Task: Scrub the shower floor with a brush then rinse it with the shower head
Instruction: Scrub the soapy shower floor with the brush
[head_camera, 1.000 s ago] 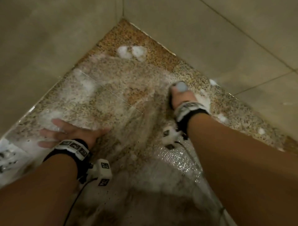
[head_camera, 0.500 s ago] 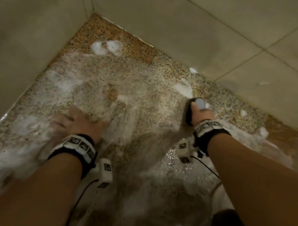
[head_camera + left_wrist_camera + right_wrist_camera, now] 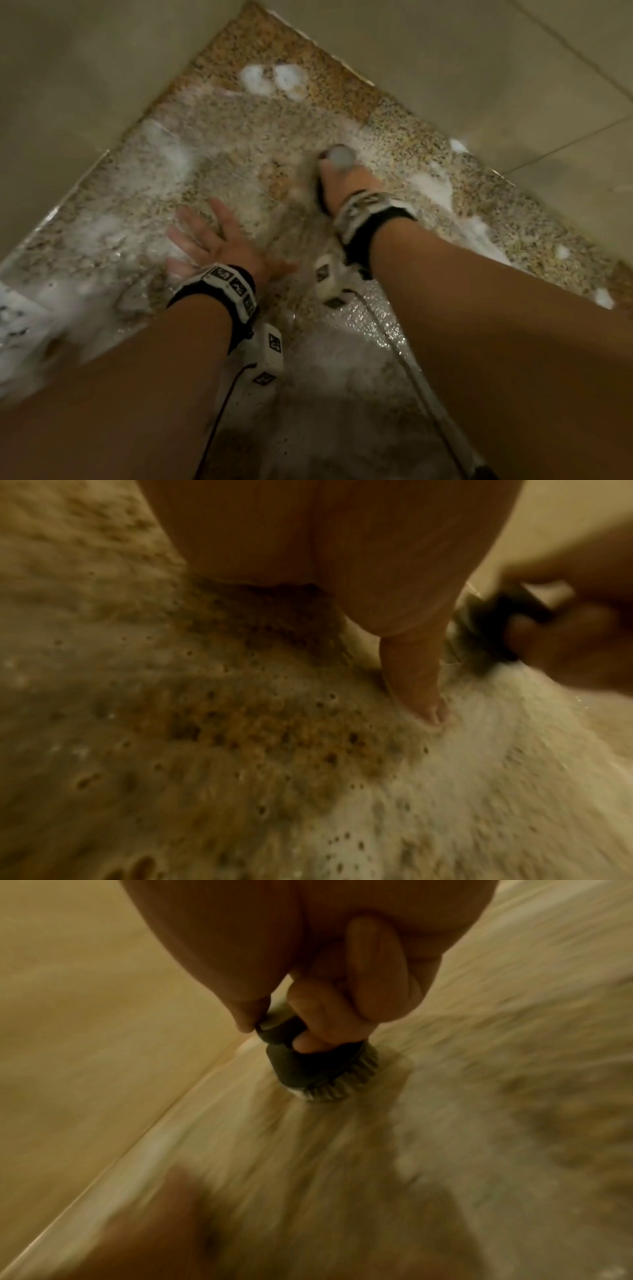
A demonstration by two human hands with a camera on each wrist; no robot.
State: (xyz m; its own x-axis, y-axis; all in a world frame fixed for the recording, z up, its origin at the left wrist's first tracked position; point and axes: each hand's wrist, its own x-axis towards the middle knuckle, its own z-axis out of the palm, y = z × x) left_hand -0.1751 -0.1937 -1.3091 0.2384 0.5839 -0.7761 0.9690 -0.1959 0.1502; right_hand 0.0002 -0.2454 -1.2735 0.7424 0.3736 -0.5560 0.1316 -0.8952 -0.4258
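2 hands work on the soapy shower floor point(image 3: 239, 144): right hand point(image 3: 346, 185) holds the brush point(image 3: 318, 1069) in its grip, left hand point(image 3: 215, 240) lies flat with fingers spread.

Beige wall tiles point(image 3: 462, 58) rise on two sides of me and meet in the far corner, with thin grout lines point(image 3: 561, 140) crossing the right-hand wall. A banded strap with black-and-white markers point(image 3: 226, 284) circles each of my wrists, and a dark cable point(image 3: 219, 411) trails back from the small white box point(image 3: 270, 353) below the nearer one.
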